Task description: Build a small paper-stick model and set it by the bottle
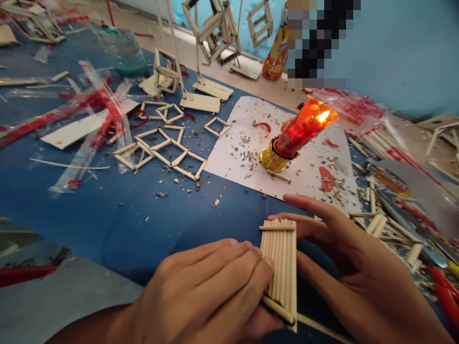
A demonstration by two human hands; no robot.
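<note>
A small panel of wooden sticks (281,260) laid side by side lies on the blue table (107,215) near the front edge, with one stick glued across its far end. My left hand (211,291) is closed along the panel's left edge and pinches a loose cross stick (278,309) against its near end. My right hand (358,272) lies on the panel's right side with fingers stretched out, the fingertips touching the far end.
A lit red candle (301,131) in a gold holder leans on a white sheet (251,157) strewn with shavings. Stick squares (161,148) lie to the left, stick frames (211,28) stand behind. Loose sticks and tools (394,215) crowd the right. An orange bottle (276,52) stands far back.
</note>
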